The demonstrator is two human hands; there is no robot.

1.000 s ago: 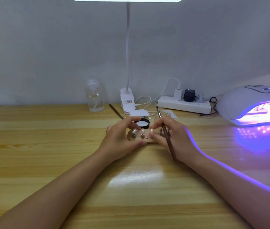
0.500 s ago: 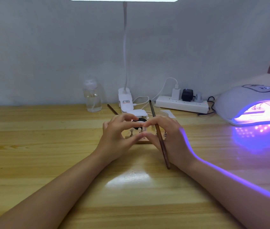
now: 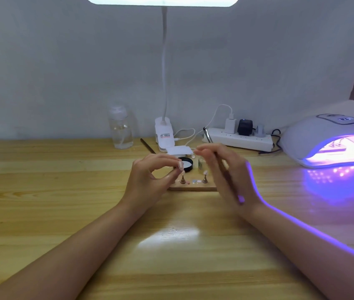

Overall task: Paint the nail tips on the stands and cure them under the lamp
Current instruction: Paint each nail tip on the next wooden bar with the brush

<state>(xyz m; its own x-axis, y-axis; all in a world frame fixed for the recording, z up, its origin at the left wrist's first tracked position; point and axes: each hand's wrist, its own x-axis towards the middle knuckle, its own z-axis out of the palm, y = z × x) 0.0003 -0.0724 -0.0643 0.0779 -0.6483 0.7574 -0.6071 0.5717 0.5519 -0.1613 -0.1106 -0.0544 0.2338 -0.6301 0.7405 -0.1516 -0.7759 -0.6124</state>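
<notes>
A small wooden board (image 3: 193, 187) lies at the table's middle with two little brass stands on it: one (image 3: 182, 179) at the left, another (image 3: 204, 178) with a pale nail tip at the right. My left hand (image 3: 150, 180) pinches a pale nail tip (image 3: 180, 165) between thumb and forefinger, just above the left stand. My right hand (image 3: 225, 176) holds a thin brown brush (image 3: 221, 163) that slants up past the fingers; the hand is blurred. The curing lamp (image 3: 327, 137) glows violet at the far right.
A black lid with a white inside (image 3: 186, 163) sits behind the board. Farther back stand a clear bottle (image 3: 120, 128), the desk lamp's white clip base (image 3: 164, 135), a power strip (image 3: 241, 139) with plugs, and a second brush (image 3: 147, 146) lying on the wooden table (image 3: 41, 191).
My hands have drawn apart and uncovered the board. The left hand has lifted a nail tip off the stand area; the right hand has swung right with the brush.
</notes>
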